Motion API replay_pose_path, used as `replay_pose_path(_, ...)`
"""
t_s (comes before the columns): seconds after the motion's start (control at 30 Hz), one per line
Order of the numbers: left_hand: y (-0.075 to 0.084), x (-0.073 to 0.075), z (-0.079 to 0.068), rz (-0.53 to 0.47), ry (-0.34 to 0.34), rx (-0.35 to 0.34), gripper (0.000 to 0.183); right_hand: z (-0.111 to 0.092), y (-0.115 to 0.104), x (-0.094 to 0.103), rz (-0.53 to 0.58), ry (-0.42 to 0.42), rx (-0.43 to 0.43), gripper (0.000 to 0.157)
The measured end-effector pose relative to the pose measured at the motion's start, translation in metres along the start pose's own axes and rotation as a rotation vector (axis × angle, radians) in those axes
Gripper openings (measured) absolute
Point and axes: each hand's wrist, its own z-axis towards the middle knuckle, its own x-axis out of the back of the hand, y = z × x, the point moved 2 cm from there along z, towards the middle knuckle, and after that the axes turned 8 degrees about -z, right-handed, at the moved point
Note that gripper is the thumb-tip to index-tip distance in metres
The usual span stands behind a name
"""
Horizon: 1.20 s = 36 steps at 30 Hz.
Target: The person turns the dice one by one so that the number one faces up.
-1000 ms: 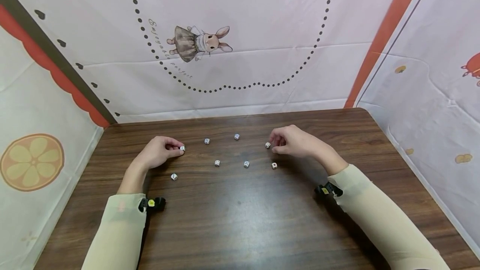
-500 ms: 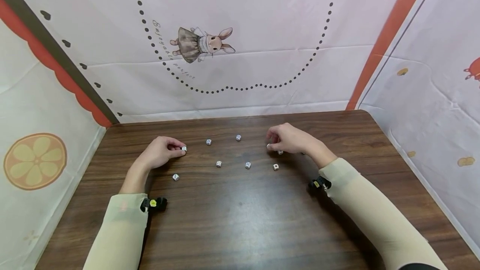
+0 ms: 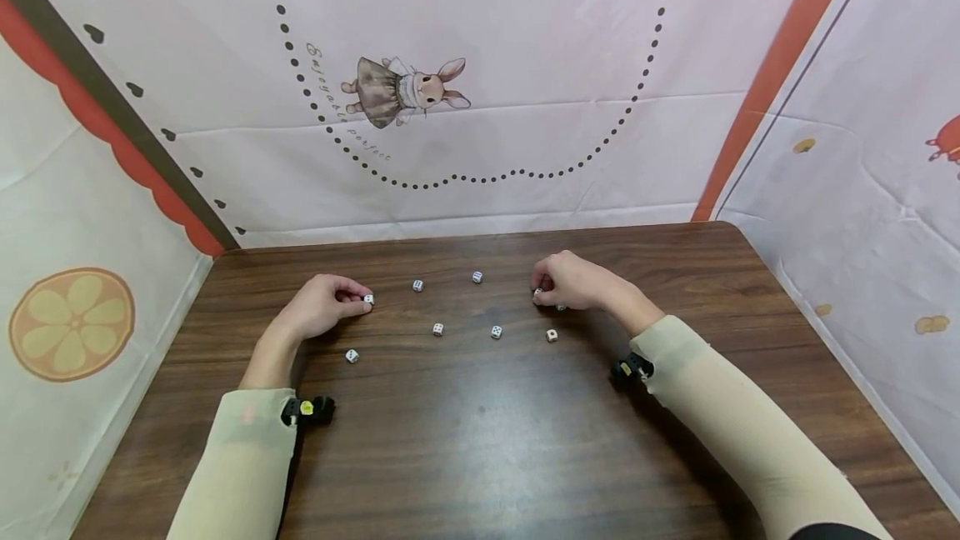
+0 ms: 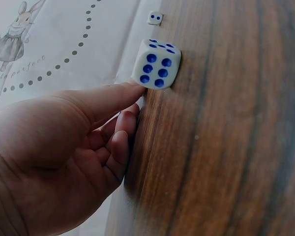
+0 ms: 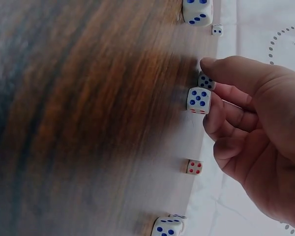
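Small white dice with dark spots lie on the brown wooden table (image 3: 480, 440). At the left, my left hand (image 3: 318, 307) pinches a die (image 3: 368, 299) between thumb and fingers, on or just above the tabletop. In the left wrist view, a large six-spot die (image 4: 157, 66) overlaps the thumb tip and hides what lies behind it. My right hand (image 3: 581, 282) reaches in from the right, with thumb and fingers about another die (image 3: 537, 295). In the right wrist view, this die (image 5: 205, 80) is partly hidden behind a nearer five-spot die (image 5: 198, 101).
Between the hands stand dice at the back (image 3: 417, 285), (image 3: 477, 277) and nearer dice (image 3: 438, 329), (image 3: 497, 332). One die (image 3: 352, 356) sits before the left hand, another die (image 3: 552, 336) before the right. A red-spotted die (image 5: 194, 167) shows in the right wrist view. A printed cloth (image 3: 525, 107) hangs behind.
My right hand has moved left and slightly down onto the die, uncovering part of another die beneath it. My left hand keeps its pinch. The whole view has shifted slightly.
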Motion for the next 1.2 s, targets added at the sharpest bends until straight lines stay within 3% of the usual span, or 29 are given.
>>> replay_pose_path(0.5,-0.0023,-0.0009,0.0005,-0.010,0.002,0.014,0.020,0.0011,0.0025,-0.0038,0.117,0.019,0.036,0.006)
replay_pose_path(0.67,-0.0024,-0.0012,0.0009,-0.008,0.004,0.012,0.021,0.0013,0.0050,-0.0048,0.153,0.010,0.006,0.007)
replay_pose_path(0.97,-0.0022,-0.0012,0.0005,-0.006,0.009,0.010,0.019,0.0010,0.0077,-0.0058,0.169,-0.006,-0.019,0.007)
replay_pose_path(1.2,-0.0022,-0.0012,0.0003,-0.009,0.008,0.008,0.020,0.0022,0.0040,-0.0030,0.131,0.002,0.029,0.016)
